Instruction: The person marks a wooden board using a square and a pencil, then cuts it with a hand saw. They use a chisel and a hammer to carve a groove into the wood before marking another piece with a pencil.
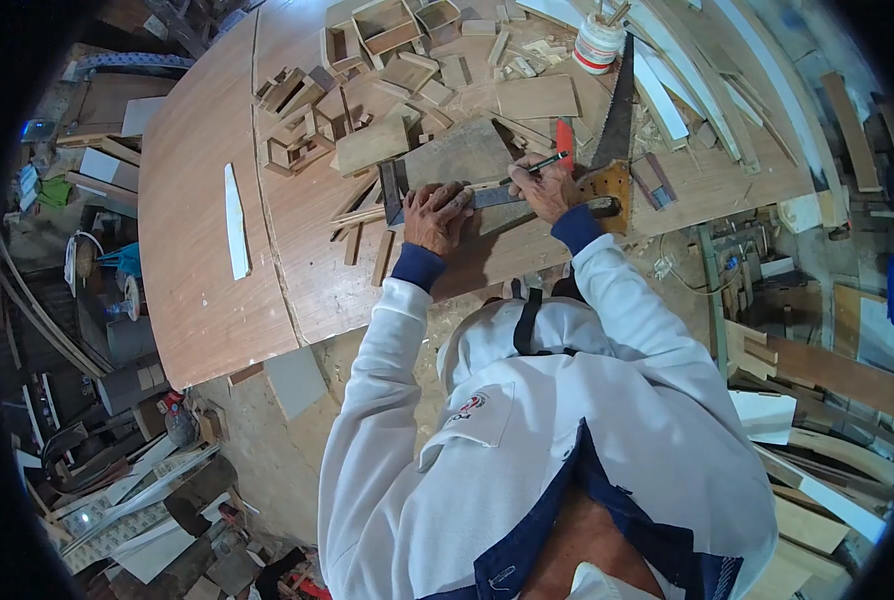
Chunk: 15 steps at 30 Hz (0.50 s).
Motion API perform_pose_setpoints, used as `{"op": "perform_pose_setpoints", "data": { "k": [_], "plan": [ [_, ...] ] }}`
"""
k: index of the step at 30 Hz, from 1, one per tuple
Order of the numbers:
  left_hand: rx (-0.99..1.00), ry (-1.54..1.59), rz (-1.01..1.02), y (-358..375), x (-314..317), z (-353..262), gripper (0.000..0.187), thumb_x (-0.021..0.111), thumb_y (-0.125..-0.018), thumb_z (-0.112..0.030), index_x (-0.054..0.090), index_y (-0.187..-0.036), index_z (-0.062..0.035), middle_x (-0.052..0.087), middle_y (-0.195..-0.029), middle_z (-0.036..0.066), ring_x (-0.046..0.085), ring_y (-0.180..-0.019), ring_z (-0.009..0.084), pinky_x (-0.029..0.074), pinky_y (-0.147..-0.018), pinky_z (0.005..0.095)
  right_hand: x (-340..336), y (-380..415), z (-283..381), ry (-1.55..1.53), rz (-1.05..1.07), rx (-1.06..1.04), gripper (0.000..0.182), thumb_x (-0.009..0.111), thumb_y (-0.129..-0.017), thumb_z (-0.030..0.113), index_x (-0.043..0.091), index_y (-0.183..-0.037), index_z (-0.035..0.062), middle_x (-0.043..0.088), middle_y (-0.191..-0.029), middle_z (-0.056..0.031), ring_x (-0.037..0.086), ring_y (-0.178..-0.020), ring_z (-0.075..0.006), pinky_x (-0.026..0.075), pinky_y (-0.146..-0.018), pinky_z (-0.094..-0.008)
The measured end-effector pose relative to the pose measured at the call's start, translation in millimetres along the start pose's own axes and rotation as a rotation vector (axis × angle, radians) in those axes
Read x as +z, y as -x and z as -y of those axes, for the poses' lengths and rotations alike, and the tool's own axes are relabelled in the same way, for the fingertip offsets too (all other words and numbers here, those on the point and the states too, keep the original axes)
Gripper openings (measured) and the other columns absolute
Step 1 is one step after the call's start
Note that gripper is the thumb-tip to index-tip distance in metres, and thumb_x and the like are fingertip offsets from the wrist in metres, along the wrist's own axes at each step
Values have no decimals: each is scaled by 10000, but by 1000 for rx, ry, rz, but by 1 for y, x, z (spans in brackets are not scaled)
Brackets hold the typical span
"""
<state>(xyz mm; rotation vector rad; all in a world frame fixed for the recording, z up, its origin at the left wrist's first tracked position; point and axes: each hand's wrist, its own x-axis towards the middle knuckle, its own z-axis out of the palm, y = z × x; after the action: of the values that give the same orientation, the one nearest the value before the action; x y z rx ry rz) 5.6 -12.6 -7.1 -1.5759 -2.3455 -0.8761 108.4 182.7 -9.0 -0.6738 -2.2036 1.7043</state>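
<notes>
My left hand (435, 216) presses a try square (494, 196) down on a narrow wooden strip, its fingers bent over the blade. The square's dark stock (392, 190) stands just left of that hand. In my right hand (550, 190) is a dark pencil (547, 162), held slantwise above the square's blade. A grey-brown board (455, 153) lies just beyond both hands. Close to my right hand lie a flat red piece (565, 138) and a handsaw (619, 108) with a wooden handle (615, 188). The pencil's lower end is hidden by my fingers.
Small wooden boxes (387, 28), loose blocks and offcuts cover the table's far part. A white glue tub (599, 45) stands at the back right, near long strips (682, 75). A white strip (237, 222) lies left on the table (192, 300). Scrap wood crowds the floor.
</notes>
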Motion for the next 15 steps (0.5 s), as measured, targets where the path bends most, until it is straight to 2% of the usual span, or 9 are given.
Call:
{"op": "perform_pose_setpoints", "data": {
  "k": [3,5,8,15],
  "plan": [
    [-3,4,-8,1,0,0,268,646,-765,-235,677,-1026,-180,627,-1075,-10,538,-997,241,376,-853,440,0,-1,0,-16,-11,-8,246,549,-854,254,616,-890,20,651,-658,-76,618,-615,-189,495,-626,-319],
    [-2,-3,3,1,0,0,265,641,-770,-239,676,-1026,-178,627,-1072,-10,537,-995,241,375,-854,439,-2,0,3,33,3,11,231,561,-891,237,613,-923,14,638,-670,-59,581,-602,-111,480,-583,-245],
    [-20,-3,46,-1,-5,-3,305,641,-763,-185,674,-1066,-158,624,-1117,34,536,-1024,272,376,-901,429,-2,1,5,-19,19,23,233,557,-895,237,615,-929,14,638,-672,-60,580,-600,-108,480,-585,-244],
    [-12,28,22,0,-2,0,301,639,-764,-186,673,-1061,-154,624,-1117,35,540,-1017,269,384,-893,429,-1,1,2,-27,21,22,248,552,-901,245,610,-943,8,639,-681,-62,578,-600,-103,479,-586,-242]
  ]
}}
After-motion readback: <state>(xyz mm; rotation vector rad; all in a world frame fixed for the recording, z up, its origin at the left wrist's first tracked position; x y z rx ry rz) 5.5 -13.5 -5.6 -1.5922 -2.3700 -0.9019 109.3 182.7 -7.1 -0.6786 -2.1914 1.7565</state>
